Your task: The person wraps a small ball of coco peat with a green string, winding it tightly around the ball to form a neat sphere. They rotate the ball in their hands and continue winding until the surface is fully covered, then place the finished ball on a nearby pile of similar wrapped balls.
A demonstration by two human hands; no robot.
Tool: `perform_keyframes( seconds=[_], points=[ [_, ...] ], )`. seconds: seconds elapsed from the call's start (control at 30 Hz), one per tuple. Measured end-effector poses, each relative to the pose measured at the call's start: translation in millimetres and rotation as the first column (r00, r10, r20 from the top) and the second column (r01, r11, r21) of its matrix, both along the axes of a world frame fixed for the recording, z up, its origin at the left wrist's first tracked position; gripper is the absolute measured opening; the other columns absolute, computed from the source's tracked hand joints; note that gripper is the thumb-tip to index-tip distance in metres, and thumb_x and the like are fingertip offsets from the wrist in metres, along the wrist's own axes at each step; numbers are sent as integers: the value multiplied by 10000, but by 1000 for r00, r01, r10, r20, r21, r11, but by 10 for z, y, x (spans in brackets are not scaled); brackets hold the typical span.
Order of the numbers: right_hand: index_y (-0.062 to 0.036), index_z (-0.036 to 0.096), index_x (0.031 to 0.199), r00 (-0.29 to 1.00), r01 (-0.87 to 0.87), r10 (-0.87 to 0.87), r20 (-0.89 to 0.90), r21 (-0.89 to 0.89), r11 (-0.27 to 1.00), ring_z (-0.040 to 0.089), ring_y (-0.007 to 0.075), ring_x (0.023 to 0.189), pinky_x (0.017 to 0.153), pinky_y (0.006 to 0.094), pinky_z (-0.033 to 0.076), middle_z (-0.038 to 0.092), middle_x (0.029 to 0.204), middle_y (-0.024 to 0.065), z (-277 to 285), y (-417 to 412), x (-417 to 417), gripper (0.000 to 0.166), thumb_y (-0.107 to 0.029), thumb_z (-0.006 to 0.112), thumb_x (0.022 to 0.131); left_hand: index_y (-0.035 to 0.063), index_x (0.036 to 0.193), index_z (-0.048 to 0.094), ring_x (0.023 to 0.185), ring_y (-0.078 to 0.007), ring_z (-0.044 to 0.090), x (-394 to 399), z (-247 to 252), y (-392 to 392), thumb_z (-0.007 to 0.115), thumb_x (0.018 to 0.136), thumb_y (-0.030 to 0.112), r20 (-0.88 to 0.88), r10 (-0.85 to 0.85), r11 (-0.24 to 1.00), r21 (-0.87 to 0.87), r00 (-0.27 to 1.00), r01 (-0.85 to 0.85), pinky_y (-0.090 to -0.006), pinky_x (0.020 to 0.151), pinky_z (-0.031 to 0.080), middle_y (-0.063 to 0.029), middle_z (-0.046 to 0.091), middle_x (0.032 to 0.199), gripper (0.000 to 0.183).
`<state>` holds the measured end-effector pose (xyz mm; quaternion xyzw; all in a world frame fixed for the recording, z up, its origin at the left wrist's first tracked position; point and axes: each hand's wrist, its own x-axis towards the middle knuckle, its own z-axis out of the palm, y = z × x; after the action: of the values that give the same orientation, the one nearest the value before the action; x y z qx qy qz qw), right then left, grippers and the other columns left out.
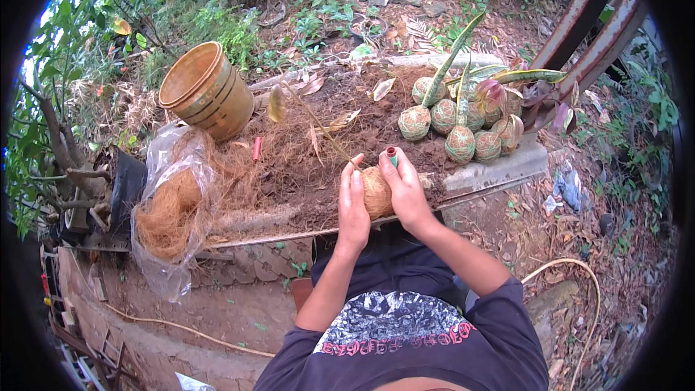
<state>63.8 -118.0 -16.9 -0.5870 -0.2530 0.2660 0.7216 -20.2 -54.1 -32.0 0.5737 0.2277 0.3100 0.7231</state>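
A ball of brown coconut fibre (377,195) sits between my two hands at the near edge of the soil-covered bench. My left hand (354,209) cups its left side, fingers pointing away from me. Against the right side rests my right hand (406,190), with a spool of green thread (392,156) held under the thumb and its reddish core upward. A thin plant stem (320,127) with a yellowing leaf (277,104) slants up and left from the ball. The ball's underside is hidden.
Several thread-wrapped fibre balls (460,144), some bearing snake plant leaves (453,60), are grouped at right. A plastic bag of loose fibre (171,212) hangs over the left edge. Behind it leans a brown bucket (209,92). A red tube (257,148) lies on the soil (336,98).
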Motion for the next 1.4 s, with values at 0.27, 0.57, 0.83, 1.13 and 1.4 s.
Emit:
perform_keyframes(
  seconds=[0.27, 0.57, 0.83, 1.13, 1.4],
  points=[
    [-79, 482, 982, 966, 169, -127, -225, 181, 969, 432, 52, 853, 754, 230, 388, 448, 894, -33, -120, 115, -150, 135, -202, 448, 1025, 17, 1230, 504, 967, -134, 600, -35, -263, 46, 408, 1005, 342, 74, -53, 996, -74, 996, 59, -292, 833, 489, -81, 609, 1077, 406],
    [-7, 544, 877, 937, 162, -109, 331, -138, 977, 467, 62, 623, 568, 303, 403, 495, 628, 96, 53, 94, 71, 226, -214, 545, 965, 45, 1278, 468, 1050, -147, 561, 3, -168, 68, 305, 1038, 344, 86, -14, 998, -58, 996, 20, -311, 899, 465, -89, 548, 1163, 417],
    [10, 542, 963, 965, -207, 226, 133, -138, 969, 520, 120, 757, 694, 305, 447, 572, 796, 41, 394, -140, 137, 266, -255, 523, 979, 73, 1351, 376, 988, -158, 572, -29, -218, 166, 270, 1046, 423, 153, 13, 994, -109, 988, 4, -305, 851, 493, -91, 532, 1122, 476],
    [3, 535, 858, 802, -404, 464, 376, -230, 886, 605, 292, 712, 665, 377, 464, 605, 774, 149, 219, -231, -131, 283, -265, 556, 947, 91, 1426, 273, 1083, -215, 586, -68, -57, 168, 452, 1007, 345, 272, -89, 899, -392, 958, 195, -351, 893, 514, -133, 526, 1237, 522],
    [-1, 556, 953, 724, -617, 633, 274, -153, 772, 600, 245, 801, 740, 368, 455, 596, 822, 131, 242, -316, -206, 243, -241, 524, 971, 83, 1385, 275, 1022, -201, 608, -36, -19, 181, 677, 902, 230, 354, 85, 887, -453, 932, 91, -315, 806, 551, -113, 542, 1211, 645]
  ],
)
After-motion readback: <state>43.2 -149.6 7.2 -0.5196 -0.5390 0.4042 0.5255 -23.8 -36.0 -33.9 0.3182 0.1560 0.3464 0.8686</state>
